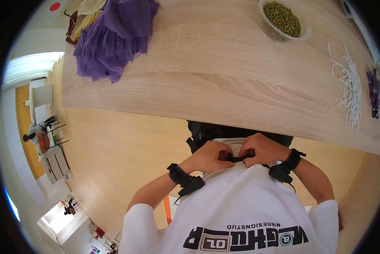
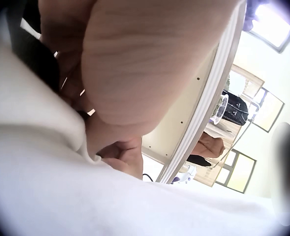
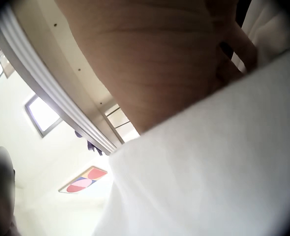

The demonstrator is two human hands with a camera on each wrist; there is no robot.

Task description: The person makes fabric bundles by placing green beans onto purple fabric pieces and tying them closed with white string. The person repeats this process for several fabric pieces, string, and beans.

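Observation:
At the waist, below the table's front edge in the head view, the left hand [image 1: 209, 155] and the right hand [image 1: 264, 149] pinch a thin black strap [image 1: 239, 159] between curled fingers. The hands are close together at the bunched hem of a white shirt [image 1: 245, 190]. In the left wrist view, the left hand [image 2: 135, 59] fills the top, with white cloth under it and dark material beside its fingers. The right wrist view shows the palm side of the right hand [image 3: 154, 54] above white cloth; its fingertips are mostly hidden.
On the wooden table [image 1: 223, 80] lie purple cloth [image 1: 113, 38] at the left, a clear bowl of green beans [image 1: 283, 20] at the back, white strings [image 1: 351, 91] and a small dark purple bundle [image 1: 374, 93] at the right. People sit far left.

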